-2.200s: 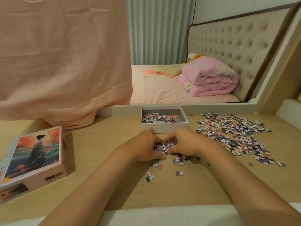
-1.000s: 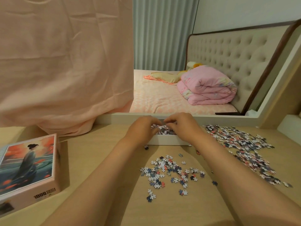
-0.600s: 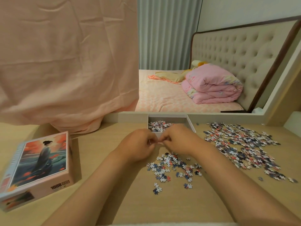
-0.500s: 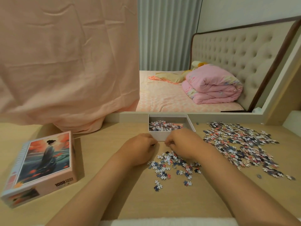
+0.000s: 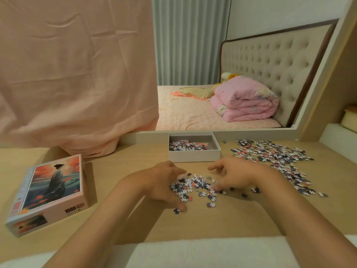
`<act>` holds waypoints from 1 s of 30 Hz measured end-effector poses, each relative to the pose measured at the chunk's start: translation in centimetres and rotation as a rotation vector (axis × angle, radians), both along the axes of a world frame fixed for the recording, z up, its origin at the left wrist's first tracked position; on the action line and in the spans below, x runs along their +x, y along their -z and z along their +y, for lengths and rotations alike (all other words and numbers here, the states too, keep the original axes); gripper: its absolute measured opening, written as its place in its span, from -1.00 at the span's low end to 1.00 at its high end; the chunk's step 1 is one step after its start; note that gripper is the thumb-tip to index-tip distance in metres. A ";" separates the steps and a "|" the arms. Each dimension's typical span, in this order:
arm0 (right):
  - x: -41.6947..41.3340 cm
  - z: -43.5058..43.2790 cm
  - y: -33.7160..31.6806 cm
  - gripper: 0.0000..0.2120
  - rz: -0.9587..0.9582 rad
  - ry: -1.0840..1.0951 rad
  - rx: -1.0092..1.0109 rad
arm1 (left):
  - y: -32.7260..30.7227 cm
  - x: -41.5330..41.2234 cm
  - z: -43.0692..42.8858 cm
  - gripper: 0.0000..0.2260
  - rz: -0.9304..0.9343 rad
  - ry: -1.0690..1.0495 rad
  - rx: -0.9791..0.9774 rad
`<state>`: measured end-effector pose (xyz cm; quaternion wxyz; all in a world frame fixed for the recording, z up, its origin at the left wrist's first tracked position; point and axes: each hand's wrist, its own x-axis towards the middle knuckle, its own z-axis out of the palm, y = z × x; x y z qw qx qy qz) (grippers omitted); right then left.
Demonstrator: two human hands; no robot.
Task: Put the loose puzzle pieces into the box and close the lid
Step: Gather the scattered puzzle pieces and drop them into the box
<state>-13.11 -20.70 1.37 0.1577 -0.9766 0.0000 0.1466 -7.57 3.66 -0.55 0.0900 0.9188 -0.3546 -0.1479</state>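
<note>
Your left hand (image 5: 166, 182) and right hand (image 5: 233, 176) lie spread, holding nothing, either side of the small heap of pieces (image 5: 195, 185) on the desk (image 5: 119, 171). Light, flat and slippery: cup them from both flanks. Beyond sit the box (image 5: 194, 155), bigger scatter (image 5: 274, 157) and lid (image 5: 50, 190)

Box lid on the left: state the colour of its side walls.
Pale pink, seen in the head view on the box lid, with "1000" printed dark.

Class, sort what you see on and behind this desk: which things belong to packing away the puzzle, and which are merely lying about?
Belongs to the job:
open box
lid
small pile
large spread

Lying about:
peach cloth
pink quilt
</note>
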 end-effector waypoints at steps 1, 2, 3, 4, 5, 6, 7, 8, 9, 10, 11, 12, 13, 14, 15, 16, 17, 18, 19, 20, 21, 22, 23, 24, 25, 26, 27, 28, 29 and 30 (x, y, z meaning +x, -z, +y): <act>-0.2 -0.4 0.1 -0.26 0.061 0.029 -0.021 | 0.2 0.0 0.1 -0.02 0.002 -0.005 0.055; -0.3 -0.7 0.4 -0.20 0.101 0.069 0.014 | 0.6 0.1 0.1 0.01 0.010 -0.011 0.067; -0.2 -0.8 0.8 -0.20 0.125 0.114 0.087 | 1.0 0.2 -0.1 0.00 0.022 -0.013 0.049; -0.1 -0.8 1.2 -0.23 0.132 0.148 0.155 | 1.3 0.4 -0.3 -0.02 0.032 -0.007 0.015; 0.2 -0.7 1.6 -0.28 0.117 0.160 0.191 | 1.6 0.6 -0.6 -0.06 0.034 0.000 -0.018; 0.5 -0.6 1.9 -0.34 0.088 0.154 0.190 | 1.8 0.7 -1.0 -0.11 0.022 0.007 -0.050; 0.8 -0.5 2.1 -0.39 0.046 0.127 0.165 | 2.0 0.7 -1.4 -0.16 0.000 0.014 -0.083; 1.1 -0.3 2.3 -0.44 0.002 0.090 0.130 | 2.1 0.8 -1.9 -0.21 -0.027 0.021 -0.116; 1.1 0.1 2.3 -0.48 -0.031 0.054 0.111 | 2.2 0.8 -2.2 -0.25 -0.046 0.025 -0.145; 1.2 0.4 2.3 -0.51 -0.047 0.032 0.111 | 2.2 0.8 -2.5 -0.27 -0.053 0.027 -0.173; 1.3 0.6 2.2 -0.50 -0.052 0.019 0.119 | 2.1 0.8 -2.6 -0.28 -0.045 0.024 -0.194; 1.3 0.8 2.0 -0.47 -0.052 0.013 0.120 | 1.9 0.9 -2.6 -0.27 -0.027 0.013 -0.204; 1.3 1.0 1.8 -0.41 -0.047 0.013 0.109 | 1.7 1.0 -2.4 -0.24 -0.007 -0.007 -0.188; 1.3 1.2 1.6 -0.32 -0.034 0.012 0.086 | 1.5 1.2 -2.1 -0.18 0.002 -0.032 -0.133; 1.2 1.4 1.5 -0.22 -0.012 0.007 0.047 | 1.2 1.3 -1.7 -0.13 0.001 -0.063 -0.042; 1.3 1.6 1.5 -0.10 0.013 -0.003 -0.009 | 1.1 1.4 -1.3 -0.09 -0.004 -0.096 0.056; 1.2 1.8 1.6 0.00 0.034 -0.013 -0.071 | 1.0 1.5 -1.1 -0.07 -0.008 -0.120 0.121; 1.3 2.1 1.9 0.06 0.046 -0.020 -0.120 | 1.2 1.6 -1.0 -0.07 -0.014 -0.126 0.145; 1.2 2.5 2.2 0.07 0.044 -0.026 -0.143 | 1.3 1.6 -1.1 -0.09 -0.023 -0.111 0.141; 1.2 2.8 2.3 0.05 0.030 -0.028 -0.132 | 1.5 1.6 -1.3 -0.11 -0.035 -0.085 0.126; 1.2 3.1 2.3 -0.01 0.010 -0.028 -0.093 | 1.7 1.4 -1.6 -0.14 -0.048 -0.056 0.106; 1.3 3.3 2.3 -0.08 -0.016 -0.024 -0.035 | 1.8 1.3 -1.8 -0.16 -0.060 -0.033 0.083; 1.4 3.5 2.2 -0.17 -0.041 -0.016 0.022 | 1.9 1.2 -2.0 -0.19 -0.070 -0.018 0.058; 1.4 3.7 2.1 -0.24 -0.057 -0.009 0.059 | 1.9 1.1 -2.2 -0.22 -0.073 -0.011 0.026; 1.5 3.9 2.0 -0.30 -0.066 -0.009 0.067 | 2.0 1.0 -2.3 -0.25 -0.069 -0.011 -0.012; 1.6 4.1 2.0 -0.36 -0.073 -0.008 0.062 | 2.0 1.0 -2.4 -0.29 -0.063 -0.011 -0.053; 1.6 4.2 2.1 -0.43 -0.083 -0.003 0.062 | 2.1 0.9 -2.5 -0.34 -0.065 -0.011 -0.090; 1.7 4.4 2.1 -0.50 -0.095 0.008 0.072 | 2.0 0.9 -2.6 -0.41 -0.076 -0.007 -0.122; 1.7 4.5 2.2 -0.59 -0.109 0.015 0.089 | 2.0 0.8 -2.7 -0.49 -0.093 -0.006 -0.152; 1.7 4.5 2.3 -0.69 -0.127 0.017 0.106 | 1.9 0.7 -2.8 -0.57 -0.109 -0.009 -0.181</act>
